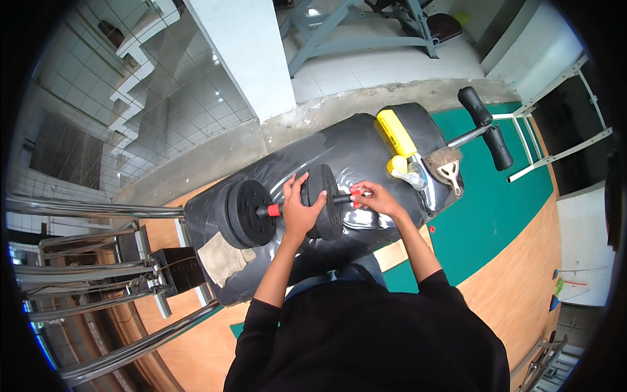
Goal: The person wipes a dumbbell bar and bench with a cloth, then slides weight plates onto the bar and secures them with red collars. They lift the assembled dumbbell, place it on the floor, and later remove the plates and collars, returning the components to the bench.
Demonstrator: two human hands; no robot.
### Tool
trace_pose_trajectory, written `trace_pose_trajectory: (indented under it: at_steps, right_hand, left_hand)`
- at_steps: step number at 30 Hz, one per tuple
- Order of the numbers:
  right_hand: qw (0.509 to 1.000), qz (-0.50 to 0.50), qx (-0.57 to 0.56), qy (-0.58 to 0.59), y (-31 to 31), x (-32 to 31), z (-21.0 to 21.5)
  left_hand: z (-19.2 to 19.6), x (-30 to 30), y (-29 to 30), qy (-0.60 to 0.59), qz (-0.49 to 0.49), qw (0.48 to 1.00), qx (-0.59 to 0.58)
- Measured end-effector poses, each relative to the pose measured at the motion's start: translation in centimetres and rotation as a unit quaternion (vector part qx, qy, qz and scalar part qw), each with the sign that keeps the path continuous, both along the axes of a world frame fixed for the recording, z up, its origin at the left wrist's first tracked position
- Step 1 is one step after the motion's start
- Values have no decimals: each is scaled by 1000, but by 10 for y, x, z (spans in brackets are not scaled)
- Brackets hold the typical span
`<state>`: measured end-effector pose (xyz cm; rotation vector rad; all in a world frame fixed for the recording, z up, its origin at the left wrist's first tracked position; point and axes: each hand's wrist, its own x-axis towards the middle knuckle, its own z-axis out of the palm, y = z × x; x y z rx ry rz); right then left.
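A dumbbell with black weight plates (pixel 246 214) lies across a black padded bench (pixel 287 151). My left hand (pixel 300 210) grips the right-hand plates (pixel 330 219), fingers over their inner side and thumb near the top. At the bar's right end, my right hand (pixel 379 199) pinches a red collar (pixel 356 198) between thumb and fingers. Another red collar (pixel 274 210) sits on the bar between the two sets of plates, left of my left hand. Part of the bar is hidden behind my left hand and the plates.
On the bench's right part lie a yellow bottle (pixel 396 132), a clear bottle with a yellow top (pixel 408 172) and a white-handled brush (pixel 449 171). A beige cloth (pixel 225 256) rests at the bench's left end. Metal rails (pixel 98 209) stand left; foam rollers (pixel 484 127) extend beyond the right end.
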<state>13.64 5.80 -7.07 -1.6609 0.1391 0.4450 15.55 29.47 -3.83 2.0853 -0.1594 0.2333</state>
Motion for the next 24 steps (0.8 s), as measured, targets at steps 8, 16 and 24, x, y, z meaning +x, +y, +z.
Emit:
trace_pose_trajectory:
  at_steps: [8,16,24]
  right_hand:
    - [976,-172,-93,96,27,-1,-23]
    - [975,-134,-163,69,32,-22,-37]
    - [921,-305,238,46,35,-28,-45]
  left_hand:
    - [10,-1,-5,22,-3,1000,0]
    - [10,1,-4,19,-1,1000,7]
    - [-1,1,-6,3,9,1000,5]
